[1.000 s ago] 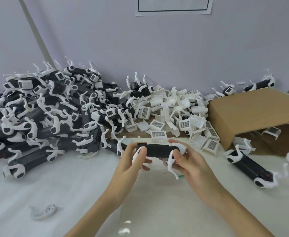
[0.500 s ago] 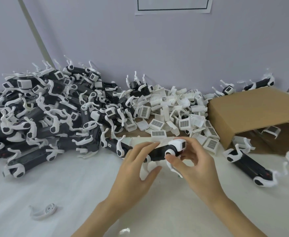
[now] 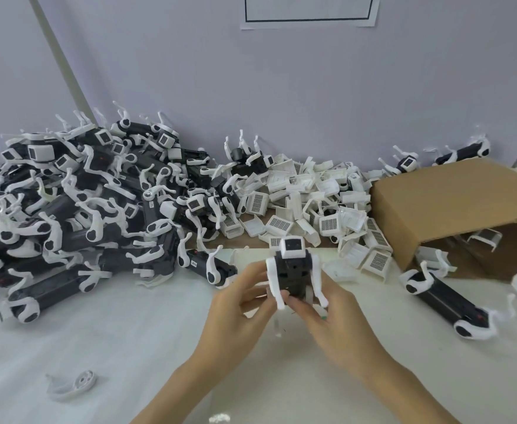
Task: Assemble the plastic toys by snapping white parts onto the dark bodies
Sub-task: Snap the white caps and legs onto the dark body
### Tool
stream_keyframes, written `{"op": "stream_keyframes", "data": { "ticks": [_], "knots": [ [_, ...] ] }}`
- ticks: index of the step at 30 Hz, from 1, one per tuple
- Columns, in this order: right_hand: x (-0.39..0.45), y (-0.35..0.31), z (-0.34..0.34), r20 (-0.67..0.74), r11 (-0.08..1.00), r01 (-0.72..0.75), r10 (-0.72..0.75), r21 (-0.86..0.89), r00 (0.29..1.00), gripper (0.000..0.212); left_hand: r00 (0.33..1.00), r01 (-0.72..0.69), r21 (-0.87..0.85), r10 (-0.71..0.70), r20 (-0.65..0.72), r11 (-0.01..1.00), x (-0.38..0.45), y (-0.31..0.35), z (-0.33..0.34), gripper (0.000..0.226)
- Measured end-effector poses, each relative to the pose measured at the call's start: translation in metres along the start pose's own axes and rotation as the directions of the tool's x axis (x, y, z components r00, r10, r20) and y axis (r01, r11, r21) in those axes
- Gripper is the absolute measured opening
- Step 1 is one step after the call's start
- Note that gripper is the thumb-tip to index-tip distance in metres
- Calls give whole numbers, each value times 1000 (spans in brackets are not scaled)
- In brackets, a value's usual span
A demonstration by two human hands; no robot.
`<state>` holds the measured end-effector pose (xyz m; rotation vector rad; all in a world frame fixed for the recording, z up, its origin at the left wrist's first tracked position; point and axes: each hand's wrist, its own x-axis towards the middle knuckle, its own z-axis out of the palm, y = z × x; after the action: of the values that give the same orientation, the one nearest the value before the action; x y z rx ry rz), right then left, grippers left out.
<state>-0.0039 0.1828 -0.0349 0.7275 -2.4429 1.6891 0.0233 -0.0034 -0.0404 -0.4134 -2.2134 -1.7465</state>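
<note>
Loose white leg part (image 3: 70, 385) lies alone near the table's (image 3: 98, 338) front-left area, well apart from everything else. Both hands up over the table's front-centre, holding one toy (image 3: 292, 270) between them. Left hand (image 3: 238, 313): fingers curled, thumb and fingertips pinching the toy's left white leg and dark body. Right hand (image 3: 339, 325): fingers curled around the lower right side of the body, thumb on its front. Toy is held upright, white square head on top facing the camera, white legs hanging down on both sides of the dark body. To the right of the hands, a dark body with white legs (image 3: 447, 301) lies on its side on the table, apart from the hands. Another dark body (image 3: 211, 264) lies just behind the left hand, at the edge of the big heap. Heap of assembled toys (image 3: 82, 203) fills the table's back-left, stacked up to the wall. Pile of loose white head parts (image 3: 312, 209) sits at back-centre, touching the heap. Cardboard box (image 3: 453, 209) lies tipped on its side at the right edge, some white parts visible in its opening. Two more toys (image 3: 462, 153) sit behind the box by the wall. Sheet of paper (image 3: 309, 10) on the wall above.
</note>
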Motion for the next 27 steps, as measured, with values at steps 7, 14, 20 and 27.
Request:
{"op": "stream_keyframes", "data": {
  "ticks": [7, 14, 20, 27],
  "knots": [
    [0, 8, -7, -61, 997, -1, -3, -76, 998, 40, 998, -68, 154, 67, 10, 986, 2, 4, -7, 40],
    [1, 9, -13, -127, 975, 65, -93, -214, 988, 55, 995, 88, -225, -75, 67, 970, 2, 22, -8, 38],
    [1, 8, -10, -90, 951, 155, -185, -269, 979, 59, 976, 135, -228, -169, -137, 964, 3, 22, -2, 35],
    [2, 11, -10, -101, 845, 215, -300, -489, 949, 54, 953, 284, -212, -300, -44, 935, 4, 24, -10, 40]
  ]
}}
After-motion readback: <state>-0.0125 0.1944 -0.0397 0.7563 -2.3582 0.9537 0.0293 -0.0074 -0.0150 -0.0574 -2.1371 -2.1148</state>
